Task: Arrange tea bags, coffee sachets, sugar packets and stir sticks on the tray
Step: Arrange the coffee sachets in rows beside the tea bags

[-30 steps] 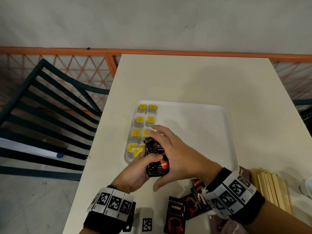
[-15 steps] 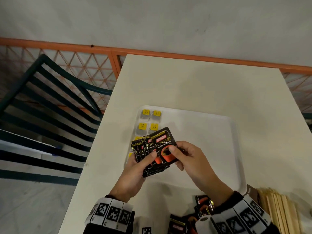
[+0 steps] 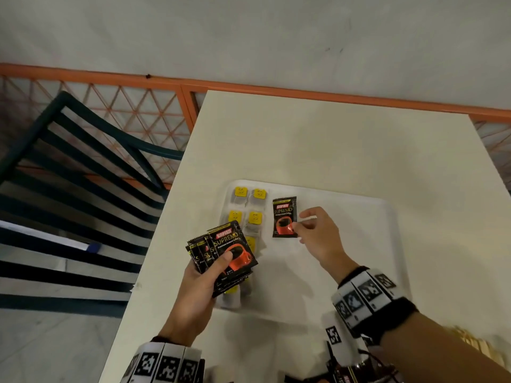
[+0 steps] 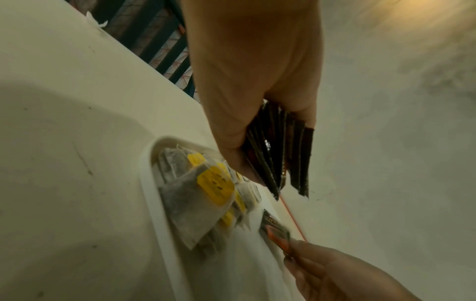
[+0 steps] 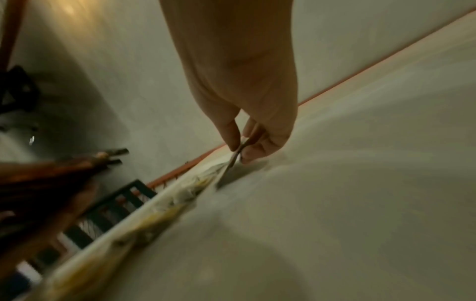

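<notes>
A white tray [image 3: 359, 244] lies on the table, with two columns of yellow-tagged tea bags [image 3: 250, 205] along its left side. My left hand [image 3: 210, 275] grips a fanned stack of black coffee sachets [image 3: 224, 250] above the tray's near-left corner, covering some tea bags. My right hand [image 3: 307, 230] pinches the lower right corner of a single coffee sachet [image 3: 284, 217], which sits just right of the tea bags near the tray's far end. The left wrist view shows the stack [image 4: 280, 154] over the tea bags [image 4: 206, 189]. In the right wrist view, the pinched sachet [image 5: 235, 154] appears edge-on.
Wooden stir sticks [image 3: 475, 341] lie at the table's near right, blurred. More dark sachets [image 3: 345, 374] lie at the near edge under my right wrist. A dark slatted chair [image 3: 69, 189] stands left of the table. An orange railing [image 3: 304, 92] runs behind it.
My right hand drew one sachet off the stack and carried it away from me onto the tray beside the tea bags. The left hand kept the stack and shifted slightly left.
</notes>
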The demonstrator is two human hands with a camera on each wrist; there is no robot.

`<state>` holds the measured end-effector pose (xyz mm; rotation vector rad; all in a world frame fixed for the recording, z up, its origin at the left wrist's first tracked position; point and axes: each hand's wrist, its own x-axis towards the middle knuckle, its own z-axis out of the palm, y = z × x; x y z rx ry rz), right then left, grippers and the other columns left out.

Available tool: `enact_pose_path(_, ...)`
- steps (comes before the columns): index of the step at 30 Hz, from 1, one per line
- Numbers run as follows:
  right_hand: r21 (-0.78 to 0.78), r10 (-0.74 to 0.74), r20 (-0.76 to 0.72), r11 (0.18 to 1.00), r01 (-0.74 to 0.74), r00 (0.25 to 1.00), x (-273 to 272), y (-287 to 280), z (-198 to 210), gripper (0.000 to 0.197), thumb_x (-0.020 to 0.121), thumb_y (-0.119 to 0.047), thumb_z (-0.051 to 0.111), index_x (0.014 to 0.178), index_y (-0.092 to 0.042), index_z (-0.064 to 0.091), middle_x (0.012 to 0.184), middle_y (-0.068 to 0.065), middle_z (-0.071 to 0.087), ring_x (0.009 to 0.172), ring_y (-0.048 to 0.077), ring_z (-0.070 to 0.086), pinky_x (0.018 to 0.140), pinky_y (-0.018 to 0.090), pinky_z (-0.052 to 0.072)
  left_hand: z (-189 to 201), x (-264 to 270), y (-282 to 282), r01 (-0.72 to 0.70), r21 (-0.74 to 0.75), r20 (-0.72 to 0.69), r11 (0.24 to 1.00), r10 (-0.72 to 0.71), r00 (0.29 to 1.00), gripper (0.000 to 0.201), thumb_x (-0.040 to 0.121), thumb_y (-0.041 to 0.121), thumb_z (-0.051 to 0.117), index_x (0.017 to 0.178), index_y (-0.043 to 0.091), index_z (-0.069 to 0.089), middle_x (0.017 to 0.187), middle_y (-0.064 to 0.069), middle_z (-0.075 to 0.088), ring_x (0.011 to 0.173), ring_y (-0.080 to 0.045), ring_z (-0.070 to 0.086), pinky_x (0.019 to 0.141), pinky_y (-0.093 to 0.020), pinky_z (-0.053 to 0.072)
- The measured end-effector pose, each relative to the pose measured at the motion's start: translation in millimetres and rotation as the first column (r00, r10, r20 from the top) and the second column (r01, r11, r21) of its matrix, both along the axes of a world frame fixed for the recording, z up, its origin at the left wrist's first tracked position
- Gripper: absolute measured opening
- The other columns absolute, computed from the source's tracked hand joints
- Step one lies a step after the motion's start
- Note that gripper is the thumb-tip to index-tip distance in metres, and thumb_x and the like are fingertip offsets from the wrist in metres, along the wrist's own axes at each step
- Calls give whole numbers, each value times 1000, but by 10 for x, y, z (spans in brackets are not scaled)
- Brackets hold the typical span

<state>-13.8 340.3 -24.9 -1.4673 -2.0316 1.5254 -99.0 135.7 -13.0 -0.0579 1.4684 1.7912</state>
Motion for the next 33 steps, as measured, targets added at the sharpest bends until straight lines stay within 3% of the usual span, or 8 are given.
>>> enact_pose_path(3,307,168,171,927,-215,971,9,44,-154,29,85,-15,62,112,-10,53,108,9,54,101,27,52,86,32,43,-10,2,-6,-1,-7,11,1000,1,1000,36,80,11,62,116,12,60,101,-11,72,87,-21,71,59,-25,57)
enact_pose_path(6,564,375,216,706,-429,902,58,-24,-199,28,84,-7,60,112,-8,61,117,11,55,107,29,48,94,31,40,-24,7,-2,-5,-27,13,1000,5,1000,38,79,11,62,117,11,60,102,-11,72,90,-22,70,62,-25,57)
enact_pose_path(9,660,529,308,480,-578,790,67,-86,-300,34,70,5,71,102,-4,67,105,12,64,96,29,59,86,34,53,-53,19,12,2,-37,14,999,-1,1000,46,72,16,65,117,12,59,103,-10,72,92,-23,70,65,-26,58)
enact_pose_path(12,641,521,395,434,-634,756,26,-85,-386,45,61,7,77,104,-3,67,104,12,65,95,28,63,84,34,55,-71,44,34,22,-48,10,999,-22,1000,53,69,19,66,120,13,58,107,-10,71,98,-25,68,71,-29,57)
enact_pose_path(17,517,423,267,695,-499,866,-106,-81,-243,30,92,-9,51,121,-4,56,128,17,47,116,34,43,101,40,41,-74,42,24,43,-46,5,998,-43,999,49,70,18,65,118,13,58,104,-9,72,94,-23,69,66,-25,57)
enact_pose_path(22,287,129,231,938,-194,964,-331,43,-111,57,82,-20,67,128,-8,35,121,17,43,112,33,44,90,39,41,-56,25,5,48,-48,-1,998,-48,999,37,77,13,62,113,14,60,100,-9,73,90,-22,70,63,-25,57)
enact_pose_path(27,26,1,250,1000,-8,968,-517,239,-153,77,65,-13,80,125,-1,33,124,19,47,113,34,50,92,43,48,-60,31,-4,36,-88,-7,996,-36,999,49,68,21,67,117,16,60,103,-8,72,97,-26,68,78,-35,52)
enact_pose_path(33,148,107,204,979,-139,973,-578,211,-156,61,72,-11,76,121,1,41,124,18,39,111,32,47,92,35,40,-78,7,-6,29,-103,0,994,-29,1000,59,62,22,78,117,16,59,104,-8,72,99,-27,67,81,-38,52)
